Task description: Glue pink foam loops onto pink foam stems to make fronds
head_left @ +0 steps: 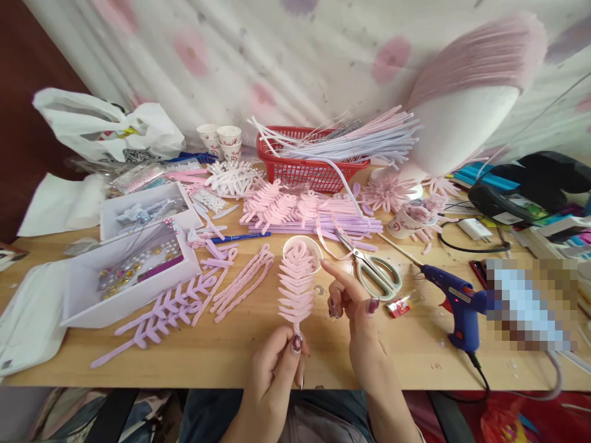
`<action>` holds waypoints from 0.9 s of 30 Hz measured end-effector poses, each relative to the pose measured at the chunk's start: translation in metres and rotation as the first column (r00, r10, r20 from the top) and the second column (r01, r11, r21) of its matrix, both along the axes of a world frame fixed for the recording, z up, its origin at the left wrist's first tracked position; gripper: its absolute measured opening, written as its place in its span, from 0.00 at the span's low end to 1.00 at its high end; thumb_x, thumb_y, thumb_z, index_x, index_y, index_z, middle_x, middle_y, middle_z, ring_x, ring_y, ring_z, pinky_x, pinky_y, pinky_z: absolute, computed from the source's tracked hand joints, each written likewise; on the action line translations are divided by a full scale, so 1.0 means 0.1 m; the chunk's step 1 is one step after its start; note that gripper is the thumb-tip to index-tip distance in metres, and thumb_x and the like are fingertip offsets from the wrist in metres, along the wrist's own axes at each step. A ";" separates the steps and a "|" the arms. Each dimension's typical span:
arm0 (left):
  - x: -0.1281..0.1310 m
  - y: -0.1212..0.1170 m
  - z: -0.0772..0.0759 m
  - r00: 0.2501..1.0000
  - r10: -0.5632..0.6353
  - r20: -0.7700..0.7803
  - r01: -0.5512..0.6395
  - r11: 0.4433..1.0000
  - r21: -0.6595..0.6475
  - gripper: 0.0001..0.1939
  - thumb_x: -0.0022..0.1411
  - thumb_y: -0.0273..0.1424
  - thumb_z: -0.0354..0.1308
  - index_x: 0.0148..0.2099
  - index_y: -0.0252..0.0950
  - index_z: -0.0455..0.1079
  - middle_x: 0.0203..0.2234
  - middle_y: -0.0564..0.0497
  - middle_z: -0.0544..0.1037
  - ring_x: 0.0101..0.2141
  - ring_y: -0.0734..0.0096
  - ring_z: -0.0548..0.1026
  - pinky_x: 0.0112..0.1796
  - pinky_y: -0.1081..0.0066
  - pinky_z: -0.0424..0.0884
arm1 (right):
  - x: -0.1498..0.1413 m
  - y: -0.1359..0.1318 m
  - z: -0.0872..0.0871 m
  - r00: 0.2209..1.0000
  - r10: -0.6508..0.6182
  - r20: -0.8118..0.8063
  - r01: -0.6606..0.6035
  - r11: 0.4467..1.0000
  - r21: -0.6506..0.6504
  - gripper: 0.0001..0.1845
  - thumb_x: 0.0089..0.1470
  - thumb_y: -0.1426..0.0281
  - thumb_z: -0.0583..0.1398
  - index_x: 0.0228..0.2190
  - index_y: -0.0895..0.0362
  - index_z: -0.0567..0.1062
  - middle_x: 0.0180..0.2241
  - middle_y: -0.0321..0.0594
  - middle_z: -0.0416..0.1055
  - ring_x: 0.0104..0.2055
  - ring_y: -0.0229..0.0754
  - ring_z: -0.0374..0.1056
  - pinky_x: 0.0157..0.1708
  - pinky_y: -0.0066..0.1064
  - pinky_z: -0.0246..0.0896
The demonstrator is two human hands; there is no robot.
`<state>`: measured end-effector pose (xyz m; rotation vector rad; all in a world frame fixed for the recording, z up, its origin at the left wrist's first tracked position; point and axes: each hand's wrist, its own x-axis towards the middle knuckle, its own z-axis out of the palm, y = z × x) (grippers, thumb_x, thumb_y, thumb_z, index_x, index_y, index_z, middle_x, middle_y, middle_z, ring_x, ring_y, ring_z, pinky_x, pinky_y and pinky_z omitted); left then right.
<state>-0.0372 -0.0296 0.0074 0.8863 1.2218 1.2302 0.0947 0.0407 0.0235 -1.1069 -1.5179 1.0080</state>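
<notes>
1. My left hand (pixel 277 363) pinched the stem of a fuzzy pink leaf (pixel 296 292) between thumb and fingers. The leaf stood up over the worktop (pixel 207 363), in front of a white cup (pixel 316 251).
2. My right hand (pixel 364 323) was loosely open and had nothing in it that I could see. Its pointing finger reached out just beside the leaf, and the other fingers were curled a bit.
3. I think this step was looking the leaf over. Its thin points sat in rows on both sides, with a loop on top.
4. To me, the next move called for a soft touch, so the points would not bend, and a firm pinch on the stem.
5. Scissors (pixel 391 282) and a blue glue gun (pixel 463 311) lay off to my right. A purple leaf (pixel 161 311) and twisted pink strips (pixel 242 286) lay to my left.
6. The stacked paper cups (pixel 231 152) had red print, the white bag (pixel 154 126) had black marks, and the glue gun had a pale label. I couldn't read any of them.
</notes>
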 end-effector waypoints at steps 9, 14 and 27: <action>0.00 0.00 0.01 1.000 0.002 0.017 -0.001 1.000 -0.024 0.23 0.67 0.48 0.53 0.29 0.36 0.69 0.15 0.56 0.64 0.19 0.73 0.64 0.24 0.72 0.58 | -0.01 0.00 -0.01 0.998 -0.035 -0.055 0.036 0.999 0.011 0.33 0.67 0.48 0.40 0.53 0.51 0.75 0.26 0.35 0.57 0.27 0.41 0.57 0.27 0.34 0.54; 0.00 0.00 0.01 1.000 0.004 0.019 -0.004 1.000 -0.029 0.23 0.67 0.48 0.53 0.29 0.35 0.69 0.15 0.56 0.64 0.19 0.74 0.64 0.25 0.72 0.58 | 0.01 -0.01 -0.03 0.999 -0.004 -0.044 0.004 1.000 -0.009 0.32 0.68 0.49 0.41 0.51 0.50 0.77 0.26 0.35 0.59 0.28 0.40 0.58 0.28 0.34 0.55; -0.01 0.00 0.00 0.999 -0.005 0.038 0.006 1.000 -0.020 0.22 0.68 0.47 0.52 0.29 0.36 0.68 0.15 0.56 0.64 0.19 0.74 0.63 0.24 0.72 0.57 | 0.04 -0.06 -0.06 0.995 -0.034 -0.095 0.030 0.999 -0.041 0.30 0.68 0.51 0.41 0.49 0.51 0.76 0.25 0.35 0.59 0.27 0.41 0.57 0.28 0.34 0.53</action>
